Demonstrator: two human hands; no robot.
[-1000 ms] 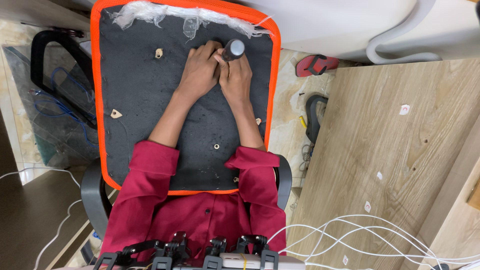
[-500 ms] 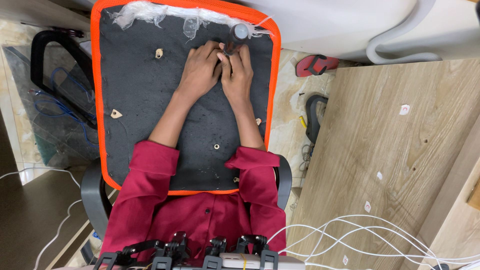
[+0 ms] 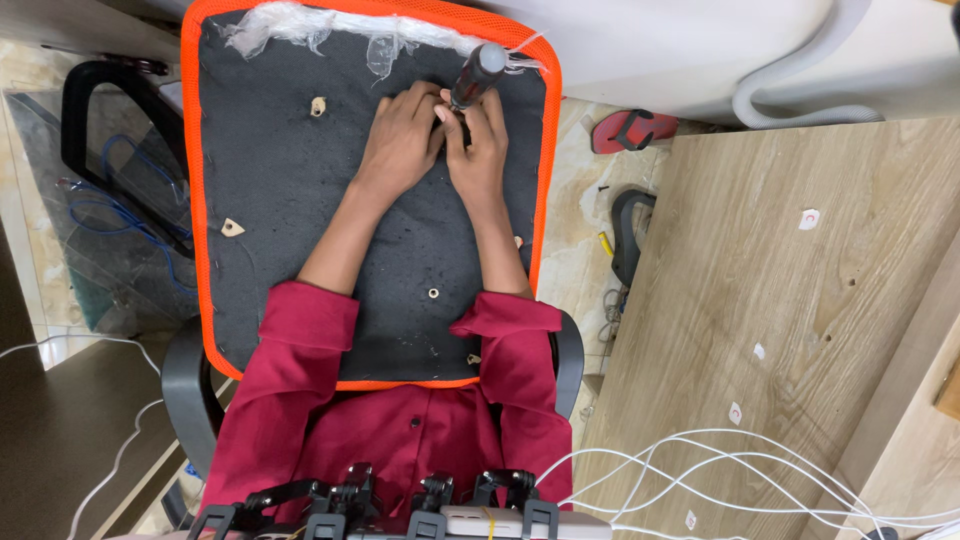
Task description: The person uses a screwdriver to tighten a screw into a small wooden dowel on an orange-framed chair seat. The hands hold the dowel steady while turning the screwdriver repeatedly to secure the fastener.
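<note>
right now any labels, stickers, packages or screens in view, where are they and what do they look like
No packages or screens.
Sticker: upper right of the wooden board, small, white, roundish with a red mark.
Sticker: lower on the board, small, white, roundish with a red mark.
Sticker: board's bottom edge by the white cables, small, white.

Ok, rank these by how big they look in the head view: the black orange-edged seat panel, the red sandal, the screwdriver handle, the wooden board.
1. Black orange-edged seat panel and light wooden board: too alike to rank, and the board runs out of frame.
2. Red sandal.
3. Dark screwdriver handle, gripped by the right hand; nearer the camera, so unsure.
</note>
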